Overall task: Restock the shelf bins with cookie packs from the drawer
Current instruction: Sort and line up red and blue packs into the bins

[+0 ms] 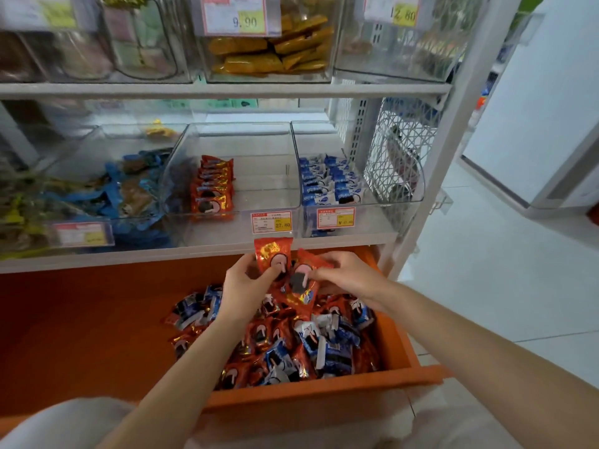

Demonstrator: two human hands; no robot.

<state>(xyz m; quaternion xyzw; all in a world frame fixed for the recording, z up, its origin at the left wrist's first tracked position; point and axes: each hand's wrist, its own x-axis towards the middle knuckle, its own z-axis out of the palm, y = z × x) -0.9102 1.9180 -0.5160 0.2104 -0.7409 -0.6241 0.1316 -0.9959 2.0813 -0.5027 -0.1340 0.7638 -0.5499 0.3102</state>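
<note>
**Two red packs in hand, just below the half-empty bin**

The fingers (243,261) of the left hand (243,283) are curled round a red foil cookie pack (274,254), pinching it by its lower half so it stands upright with its long axis running up the frame. Just beside it, the right hand (346,273) pinches a second red pack (304,294), which tilts down toward the lower right. The two packs nearly touch at the middle of the frame.

Both hands hover over the open orange drawer (324,388), where a loose heap of red and blue wrapped packs (291,345) lies piled toward the right.

Directly up the frame from the fingers, past the shelf edge and a price label reading 27.80 (271,222), sits the clear plastic middle bin (259,176). Its row of matching red packs (212,192) stands on edge along the left wall, and the floor to the right of that row is bare. The left hand looks the nearer to it, and its pack is already upright like the ones in the row, so a short lift up and over the front lip should serve. The clear right-hand bin (389,189) holds blue packs (327,179) and seems the wrong place for these.
</note>
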